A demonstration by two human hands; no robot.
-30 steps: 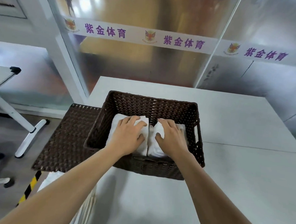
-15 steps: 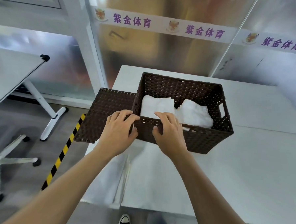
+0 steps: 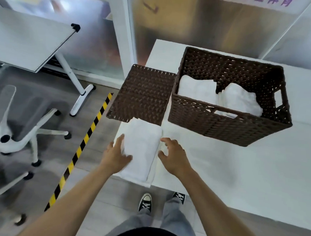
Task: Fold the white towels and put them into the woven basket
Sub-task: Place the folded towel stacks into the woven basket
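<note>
In the head view, purple Chinese characters on a white band [image 3: 265,1] run along the top edge of the frosted glass wall [image 3: 209,28], cut off by the frame and too cropped to read.

The dark brown rectangular woven basket [image 3: 228,125] stands on the smooth white table [image 3: 238,176], its wicker weave tight and ribbed, with slot handles cut in its near and right walls. Inside it lie two folded white terry towels: one flat and squared [image 3: 197,88] against the left wall, one softer and rounded [image 3: 242,100] to its right, the two touching in the middle.

Just left of the basket, the matching flat brown woven lid [image 3: 143,93] lies over the table's left edge. In front of the lid, near the table's front left corner, a long white towel [image 3: 142,149] lies folded lengthwise, its far end tucked against the lid's near edge, its near end hanging slightly over the table's front.

The left hand [image 3: 116,154] rests on the towel's left edge with fingers spread and the thumb on the cloth, not clasping it. The right hand [image 3: 174,156] hovers at the towel's right edge, fingers loosely curved and holding nothing.

Further left of the basket, over the grey floor, run a yellow-and-black striped tape line [image 3: 81,146], a white tilted folding table [image 3: 29,37] and a white chair base on castors [image 3: 24,138].
</note>
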